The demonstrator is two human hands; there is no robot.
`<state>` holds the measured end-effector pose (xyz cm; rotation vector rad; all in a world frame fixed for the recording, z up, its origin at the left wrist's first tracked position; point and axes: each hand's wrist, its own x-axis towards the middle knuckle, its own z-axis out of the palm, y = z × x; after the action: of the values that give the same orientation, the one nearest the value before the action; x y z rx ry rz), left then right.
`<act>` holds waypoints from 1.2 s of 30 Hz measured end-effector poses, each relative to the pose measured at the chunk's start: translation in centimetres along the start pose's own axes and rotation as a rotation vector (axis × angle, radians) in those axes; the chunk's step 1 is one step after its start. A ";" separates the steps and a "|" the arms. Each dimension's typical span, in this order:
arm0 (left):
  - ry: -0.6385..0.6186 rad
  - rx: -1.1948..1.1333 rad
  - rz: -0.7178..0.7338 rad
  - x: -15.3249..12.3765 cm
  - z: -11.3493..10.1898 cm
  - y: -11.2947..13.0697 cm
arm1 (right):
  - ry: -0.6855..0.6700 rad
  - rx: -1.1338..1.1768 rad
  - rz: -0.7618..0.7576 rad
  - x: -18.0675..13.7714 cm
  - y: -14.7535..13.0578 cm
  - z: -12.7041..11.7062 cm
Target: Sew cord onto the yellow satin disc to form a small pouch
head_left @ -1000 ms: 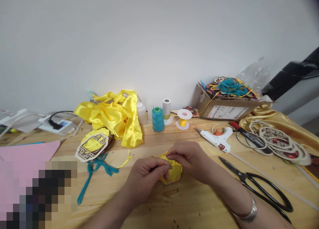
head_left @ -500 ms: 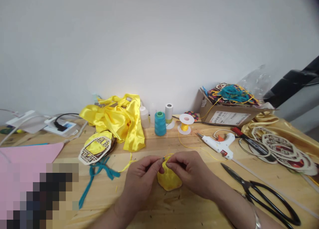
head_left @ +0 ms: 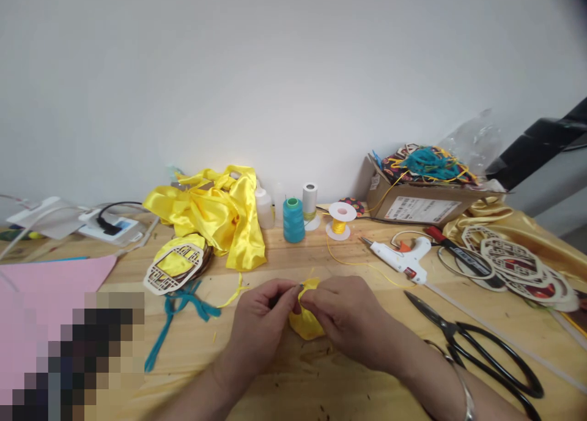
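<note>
Teal ribbon (head_left: pixel 183 308) lies on the worktop (head_left: pixel 284 256) left of your left hand (head_left: pixel 261 320), its grip pinched onto the yellow satin bundle (head_left: pixel 303 328) resting between both hands, your right hand (head_left: pixel 343 314) pinching it too, black scissors (head_left: pixel 477 341) farther right.

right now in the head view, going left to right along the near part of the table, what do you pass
pink sheet, teal ribbon, left hand, yellow fabric bundle, right hand, black scissors
</note>
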<state>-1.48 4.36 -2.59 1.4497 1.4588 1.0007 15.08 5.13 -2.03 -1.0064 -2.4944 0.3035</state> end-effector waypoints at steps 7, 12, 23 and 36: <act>-0.087 0.077 0.082 -0.2 0.1 -0.4 | 0.048 -0.191 -0.119 -0.2 0.5 -0.6; -0.241 0.014 0.098 -0.2 0.2 -0.2 | 0.117 0.003 -0.061 -0.1 1.0 -1.4; -0.217 -0.276 -0.043 0.0 -0.1 -0.5 | 0.114 0.596 0.343 1.3 1.5 -0.5; 0.009 -0.099 0.002 0.0 -0.2 -0.4 | 0.055 0.537 0.316 0.9 -0.1 0.4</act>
<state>-1.79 4.39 -2.89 1.3775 1.3948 1.0662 14.29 5.66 -2.10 -1.1407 -2.0221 0.9661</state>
